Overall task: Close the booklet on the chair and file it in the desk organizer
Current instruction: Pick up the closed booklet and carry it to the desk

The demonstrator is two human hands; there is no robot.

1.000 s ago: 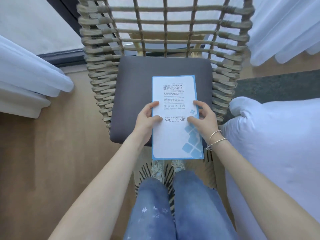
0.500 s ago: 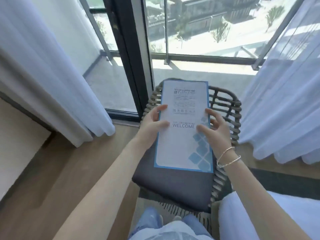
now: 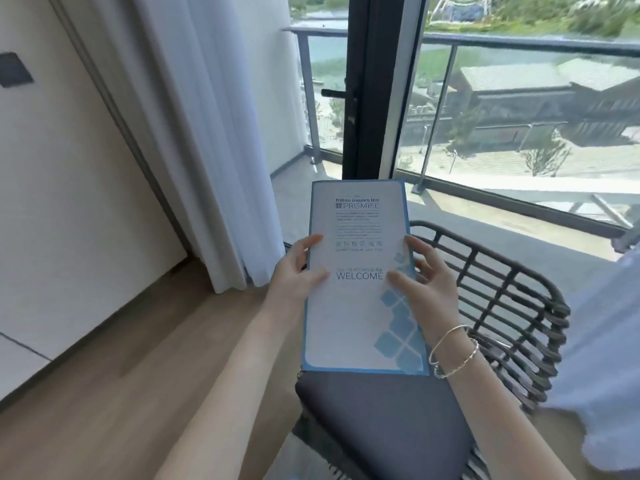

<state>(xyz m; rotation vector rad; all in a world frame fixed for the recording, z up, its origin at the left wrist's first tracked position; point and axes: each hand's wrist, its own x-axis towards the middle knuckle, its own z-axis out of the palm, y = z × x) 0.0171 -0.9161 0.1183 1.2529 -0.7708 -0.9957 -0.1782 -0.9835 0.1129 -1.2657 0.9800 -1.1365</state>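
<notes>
- Booklet (image 3: 360,306) closed, front cover up, white with a blue border and a pattern of pale blue squares at its lower right corner; "WELCOME" and "PROMISE" legible on the cover, smaller print blurred.
- Held in the air over the wicker chair (image 3: 512,306), clear of the grey seat cushion (image 3: 381,420) below its bottom edge.
- Left hand (image 3: 298,271) clamped on the booklet's left edge, thumb lying across the cover beside "WELCOME", fingers curled behind and mostly hidden.
- Right hand (image 3: 429,285) clamped on the right edge, thumb pressed on the cover near the blue squares, fingers spread behind the page.
- Two thin silver bangles (image 3: 453,351) around the right wrist.
- White curtain (image 3: 214,133) hanging to the left of the booklet, reaching down to the wood floor (image 3: 121,393).
- Dark door frame (image 3: 367,84) with a handle directly behind the booklet's top edge.
- Balcony railing (image 3: 519,43) with glass panels beyond the door, rooftops and greenery outside.
- Pale bedding at the right edge, blurred.
- Desk organizer nowhere visible in the head view.
</notes>
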